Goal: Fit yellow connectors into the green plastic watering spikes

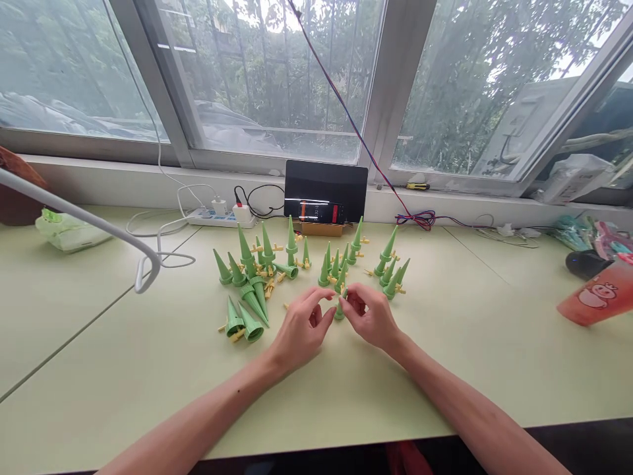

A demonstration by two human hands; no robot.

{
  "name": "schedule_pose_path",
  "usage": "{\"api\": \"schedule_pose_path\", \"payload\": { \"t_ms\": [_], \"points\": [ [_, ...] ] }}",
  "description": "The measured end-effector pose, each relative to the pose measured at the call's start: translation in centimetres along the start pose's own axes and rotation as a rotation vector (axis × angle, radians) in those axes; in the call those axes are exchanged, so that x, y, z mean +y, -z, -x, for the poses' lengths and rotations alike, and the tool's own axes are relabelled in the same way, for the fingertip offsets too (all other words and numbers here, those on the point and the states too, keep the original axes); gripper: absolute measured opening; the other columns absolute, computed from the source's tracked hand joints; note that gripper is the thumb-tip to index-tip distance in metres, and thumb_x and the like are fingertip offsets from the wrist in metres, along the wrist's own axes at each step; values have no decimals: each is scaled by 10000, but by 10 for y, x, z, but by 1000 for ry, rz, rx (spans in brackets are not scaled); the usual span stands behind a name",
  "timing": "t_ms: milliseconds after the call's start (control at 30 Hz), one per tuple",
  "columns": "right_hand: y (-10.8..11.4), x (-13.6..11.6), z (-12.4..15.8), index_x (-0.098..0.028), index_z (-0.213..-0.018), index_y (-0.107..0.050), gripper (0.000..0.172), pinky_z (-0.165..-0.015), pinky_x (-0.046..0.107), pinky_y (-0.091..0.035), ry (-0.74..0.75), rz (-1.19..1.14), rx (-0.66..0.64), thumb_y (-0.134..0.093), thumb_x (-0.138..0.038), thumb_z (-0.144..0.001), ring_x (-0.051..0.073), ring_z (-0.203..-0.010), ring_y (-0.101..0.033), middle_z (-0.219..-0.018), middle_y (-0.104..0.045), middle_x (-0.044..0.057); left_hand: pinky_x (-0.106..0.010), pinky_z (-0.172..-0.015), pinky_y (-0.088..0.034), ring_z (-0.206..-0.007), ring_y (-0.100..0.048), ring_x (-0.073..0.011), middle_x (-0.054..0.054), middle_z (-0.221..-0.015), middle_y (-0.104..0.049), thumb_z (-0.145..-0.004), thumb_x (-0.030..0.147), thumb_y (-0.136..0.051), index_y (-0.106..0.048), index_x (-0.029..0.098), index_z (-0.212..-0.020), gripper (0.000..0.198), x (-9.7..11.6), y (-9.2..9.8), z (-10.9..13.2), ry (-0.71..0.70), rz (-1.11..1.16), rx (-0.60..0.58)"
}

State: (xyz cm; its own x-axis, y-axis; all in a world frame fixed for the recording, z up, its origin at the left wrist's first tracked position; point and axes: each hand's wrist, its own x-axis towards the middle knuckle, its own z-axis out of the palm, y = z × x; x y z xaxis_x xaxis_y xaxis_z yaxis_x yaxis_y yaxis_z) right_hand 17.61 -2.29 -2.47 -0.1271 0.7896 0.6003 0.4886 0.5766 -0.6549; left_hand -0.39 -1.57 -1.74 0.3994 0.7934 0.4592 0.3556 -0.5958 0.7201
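At the middle of the table, a green plastic cone spike (339,311) stands between my hands, partly hidden by fingers. My right hand (370,315) is closed, thumb and fingertips pinching this spike's upper part. To its left, my left hand (305,324) has thumb and index finger apart, close to the spike, holding nothing I can see. Several more spikes (390,245) with small yellow valves stand behind and to the right. Others lie tipped over on the left, such as a spike (251,323) with its open end toward me. Loose yellow valves (270,287) lie among them.
A dark tablet (326,185) leans at the window, with a lit phone (319,212) before it. A power strip (217,218) sits behind left. A white curved bar (89,221) crosses the left side. An orange-red cup (596,293) tilts at right.
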Motion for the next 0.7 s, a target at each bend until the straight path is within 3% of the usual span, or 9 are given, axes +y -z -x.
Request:
{"api": "schedule_pose_path", "payload": {
  "t_ms": [267,700],
  "points": [
    [6,3,-5,-216,-768,-480,157,-498,246,-336,-76,93,171,-559,-252,-899,108,-492,-352,-572,-390,-67,-212,-568,-438,-542,-482,-57,-4,-981,-617,-962,235,-528,-605,208,-1049,120,-2,-1,0,-12,-30,18],
    [6,9,0,-226,-740,-454,181,-486,242,-341,-105,142,170,-558,-268,-882,111,-474,-367,-544,-389,-73,-227,-610,-433,-551,-471,-66,-10,-981,-623,-975,245,-498,-604,200,-1006,119,-2,-1,1,-16,-29,1]
  ]
}}
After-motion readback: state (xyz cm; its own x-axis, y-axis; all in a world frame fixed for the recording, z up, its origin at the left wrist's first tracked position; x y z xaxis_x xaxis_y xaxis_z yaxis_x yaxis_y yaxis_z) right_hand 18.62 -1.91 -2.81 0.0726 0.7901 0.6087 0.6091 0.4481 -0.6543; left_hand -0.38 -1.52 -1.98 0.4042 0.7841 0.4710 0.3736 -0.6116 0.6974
